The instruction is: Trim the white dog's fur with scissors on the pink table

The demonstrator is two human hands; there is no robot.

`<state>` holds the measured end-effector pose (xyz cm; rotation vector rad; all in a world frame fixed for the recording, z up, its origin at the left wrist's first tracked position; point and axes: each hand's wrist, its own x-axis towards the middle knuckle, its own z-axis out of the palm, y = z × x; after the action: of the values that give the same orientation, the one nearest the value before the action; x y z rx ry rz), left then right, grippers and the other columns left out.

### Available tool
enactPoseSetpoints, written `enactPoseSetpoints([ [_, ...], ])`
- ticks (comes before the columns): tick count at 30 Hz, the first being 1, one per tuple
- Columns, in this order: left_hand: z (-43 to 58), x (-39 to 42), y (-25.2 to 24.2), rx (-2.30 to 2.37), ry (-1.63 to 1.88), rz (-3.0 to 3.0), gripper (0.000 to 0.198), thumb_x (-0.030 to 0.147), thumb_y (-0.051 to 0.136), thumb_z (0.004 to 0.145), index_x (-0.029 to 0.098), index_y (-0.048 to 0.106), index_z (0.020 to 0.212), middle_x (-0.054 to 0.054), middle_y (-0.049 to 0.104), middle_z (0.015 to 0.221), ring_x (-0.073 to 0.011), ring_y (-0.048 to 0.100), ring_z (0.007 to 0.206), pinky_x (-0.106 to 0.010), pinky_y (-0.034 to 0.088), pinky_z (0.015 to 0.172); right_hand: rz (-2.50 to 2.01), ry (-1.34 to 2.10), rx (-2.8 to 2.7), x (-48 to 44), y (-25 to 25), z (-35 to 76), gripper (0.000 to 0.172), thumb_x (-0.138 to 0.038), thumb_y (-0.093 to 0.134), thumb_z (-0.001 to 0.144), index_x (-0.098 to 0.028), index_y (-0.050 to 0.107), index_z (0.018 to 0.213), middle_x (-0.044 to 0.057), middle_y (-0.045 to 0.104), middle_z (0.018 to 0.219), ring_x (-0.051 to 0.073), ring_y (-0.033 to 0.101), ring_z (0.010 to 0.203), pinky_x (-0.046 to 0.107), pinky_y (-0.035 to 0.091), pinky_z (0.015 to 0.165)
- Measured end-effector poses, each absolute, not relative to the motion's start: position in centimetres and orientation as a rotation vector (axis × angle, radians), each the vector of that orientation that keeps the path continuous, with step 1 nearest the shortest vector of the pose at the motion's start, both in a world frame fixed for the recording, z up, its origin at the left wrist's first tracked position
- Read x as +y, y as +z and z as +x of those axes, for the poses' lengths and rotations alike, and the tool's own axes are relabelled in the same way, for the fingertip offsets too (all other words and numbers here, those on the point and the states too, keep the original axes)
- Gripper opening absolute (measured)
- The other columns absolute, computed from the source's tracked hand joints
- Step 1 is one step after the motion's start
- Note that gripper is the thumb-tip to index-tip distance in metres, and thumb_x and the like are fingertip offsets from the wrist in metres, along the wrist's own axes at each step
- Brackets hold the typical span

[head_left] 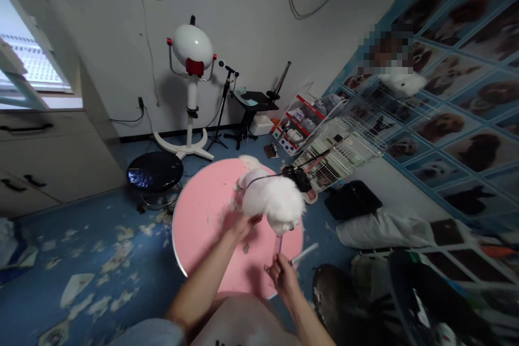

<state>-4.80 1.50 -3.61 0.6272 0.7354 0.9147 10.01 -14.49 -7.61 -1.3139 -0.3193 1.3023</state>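
1. Dog (284, 200) with white, fluffy fur is seen on the round pink bench (198, 216), placed toward its right-hand part, with its head turned toward the near edge.
2. Around the dog's body a thin dark strap (263, 177) is looped; it is led off to the right, toward a black arm (320, 159).
3. The left grip (246, 227) is laid against the lower side of the dog, its fingers partly hidden by fur; whether they are closed on anything cannot be told.
4. By the right grip (283, 270), the fingers are clamped around a slim purple tool (280, 243), which is pointed up toward the dog's chin.
5. Beside the same grip, a pale tool (305, 253) is seen jutting to the right, too blurred to be identified.
6. On the pink surface a grey tuft (246, 248) is seen between the two forearms, and pale clippings (117, 259) are strewn over the blue floor (162, 243).
7. Behind the bench, a black stool (155, 172) and a white dryer (192, 46) on a stand are placed.
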Motion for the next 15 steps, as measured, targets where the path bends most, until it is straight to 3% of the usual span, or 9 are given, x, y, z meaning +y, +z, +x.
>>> enactPoseSetpoints([
  [3,-4.1,3.9,-5.3,0.581,0.905,0.417,0.010,0.021,0.068,0.086,0.019,0.069,0.095,-0.002,0.073,0.080,-0.0153,0.062,0.071,-0.026,0.055,0.069,-1.188,1.297,-0.059,-9.6,-5.5,11.0,0.033,-0.033,0.087,0.077,-0.024,0.055,0.073,-0.014,0.053,0.055,0.002,0.024,0.038,0.028,0.060,0.064],
  [6,-5.9,4.8,-6.0,0.460,0.926,0.300,0.030,0.021,0.082,0.072,0.015,0.071,0.099,-0.005,0.075,0.085,-0.0171,0.065,0.075,-0.028,0.054,0.069,-1.115,1.291,0.031,-6.4,-3.4,12.0,0.027,-0.014,0.076,0.076,-0.023,0.050,0.072,-0.017,0.045,0.050,0.001,0.023,0.036,0.024,0.060,0.064],
  [9,-8.4,6.4,-5.6,0.424,0.928,0.435,0.034,0.029,0.091,0.062,0.017,0.070,0.085,-0.004,0.072,0.076,-0.0190,0.066,0.072,-0.033,0.057,0.071,-1.097,1.289,0.023,-5.7,-2.9,12.3,0.029,-0.007,0.072,0.071,-0.023,0.047,0.071,-0.019,0.039,0.047,0.000,0.021,0.035,0.021,0.059,0.063],
  [12,-9.8,8.9,-4.5,0.503,1.019,0.613,0.028,0.042,0.082,0.074,0.020,0.066,0.076,-0.005,0.070,0.075,-0.0193,0.067,0.074,-0.039,0.059,0.081,-1.094,1.301,-0.020,-6.0,-3.0,12.0,0.032,-0.007,0.073,0.067,-0.023,0.046,0.070,-0.019,0.037,0.046,0.001,0.021,0.035,0.023,0.061,0.065],
  [15,-10.2,11.0,-3.3,0.832,1.333,0.813,0.017,0.036,0.069,0.082,0.019,0.069,0.082,-0.007,0.074,0.083,-0.0194,0.068,0.083,-0.042,0.058,0.094,-1.097,1.304,-0.078,-6.1,-2.3,11.8,0.034,-0.009,0.076,0.065,-0.024,0.046,0.070,-0.019,0.036,0.046,0.001,0.021,0.036,0.025,0.062,0.068],
])
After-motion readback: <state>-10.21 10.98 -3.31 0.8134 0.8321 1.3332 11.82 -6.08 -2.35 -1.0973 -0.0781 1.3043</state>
